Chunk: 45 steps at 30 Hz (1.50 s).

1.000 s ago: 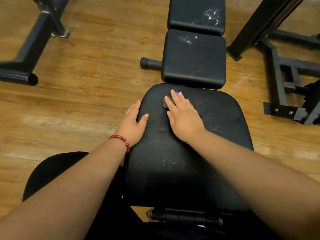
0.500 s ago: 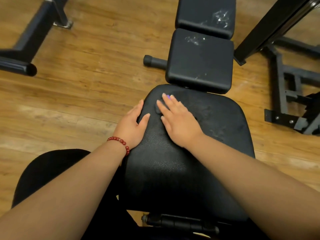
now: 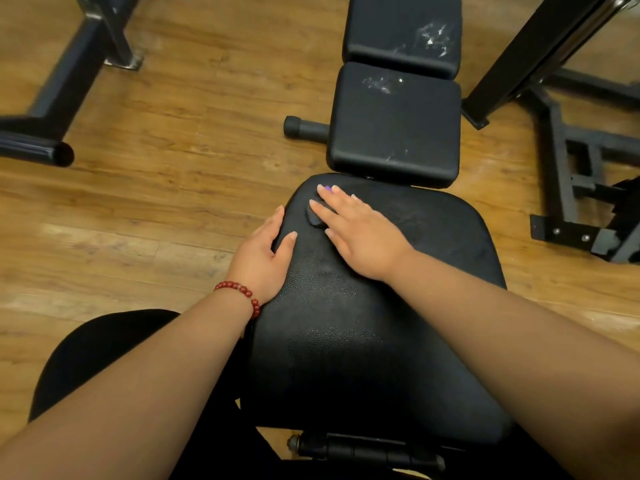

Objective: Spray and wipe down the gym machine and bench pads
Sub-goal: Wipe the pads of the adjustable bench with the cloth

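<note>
Your right hand (image 3: 360, 233) lies flat on the near pad (image 3: 346, 341), fingers straight and spread, pressing down on a small dark thing under the fingertips. It's probably the wipe cloth (image 3: 313, 216), but black on black makes it hard to be sure. Your left hand (image 3: 263, 258) holds nothing. It rests on that pad's left edge just beside the right hand, thumb on top and fingers laid loosely along the side, bracing. What matters for the next move is that the bench runs lengthwise straight away from you, along the line your right fingers point. The middle pad (image 3: 394, 133) sits just beyond your right fingertips and slightly to their right. The far pad (image 3: 401, 32) is past that, well beyond either hand. Both show white flecks of spray (image 3: 381, 84), so I judge them sprayed but not yet wiped. The right hand is the nearer one and already has the cloth, so pushing forward along the bench axis falls to it. The left hand is off to the side and better kept as a brace. Reaching the far pad likely needs a lean forward.
</note>
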Tool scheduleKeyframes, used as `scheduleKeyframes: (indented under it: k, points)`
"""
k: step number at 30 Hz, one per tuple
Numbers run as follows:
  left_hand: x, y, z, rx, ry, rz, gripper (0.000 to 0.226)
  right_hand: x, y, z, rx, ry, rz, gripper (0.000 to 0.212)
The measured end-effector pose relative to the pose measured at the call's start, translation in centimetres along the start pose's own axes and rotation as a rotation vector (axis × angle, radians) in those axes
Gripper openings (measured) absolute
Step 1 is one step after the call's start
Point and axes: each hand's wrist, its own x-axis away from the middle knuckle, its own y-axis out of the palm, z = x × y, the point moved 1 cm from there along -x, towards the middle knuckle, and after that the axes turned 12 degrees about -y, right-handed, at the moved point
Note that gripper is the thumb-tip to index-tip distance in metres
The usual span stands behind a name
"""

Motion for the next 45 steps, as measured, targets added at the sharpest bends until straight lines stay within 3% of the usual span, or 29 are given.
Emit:
scheduleKeyframes:
  k: [5, 8, 13, 17, 21, 28, 32, 36, 45]
  points:
    - [-0.1, -0.1, -0.2, 0.006, -0.021, -0.014, 0.053, 2.7, -1.3, 4.3, 0.013, 0.077, 0.012, 0.050]
    - [-0.2, 0.0, -0.2, 0.017, -0.011, -0.001, 0.053, 0.5, -0.9, 3.1, -0.013, 0.142, 0.076, 0.050]
    - [-0.3, 0.1, -0.2, 0.013, 0.012, 0.018, 0.053, -4.9, -0.5, 1.0, -0.054, 0.010, 0.074, 0.047]
    - [-0.4, 0.0, -0.2, 0.022, 0.005, 0.007, 0.053, -1.8, -1.0, 3.1, -0.003, -0.087, -0.031, 0.051]
    - [-0.5, 0.0, -0.3, 0.037, -0.012, 0.006, 0.052, 1.6, -1.1, 5.2, 0.045, -0.042, -0.079, 0.059]
    - [-0.5, 0.2, -0.4, 0.043, -0.004, 0.035, 0.052, -4.8, -0.9, 1.8, 0.016, -0.049, -0.007, 0.049]
    - [-0.6, 0.2, -0.5, 0.028, 0.008, 0.042, 0.052, -1.9, -0.4, 1.1, 0.015, -0.055, -0.023, 0.051]
    - [-0.5, 0.0, -0.6, 0.059, -0.002, 0.027, 0.050, 1.1, 0.8, -0.8, 0.024, 0.015, -0.028, 0.058]
    - [1.1, -0.9, -1.8, 0.177, -0.083, -0.022, 0.045, -3.1, 0.2, -2.9, -0.019, 0.223, 0.032, 0.051]
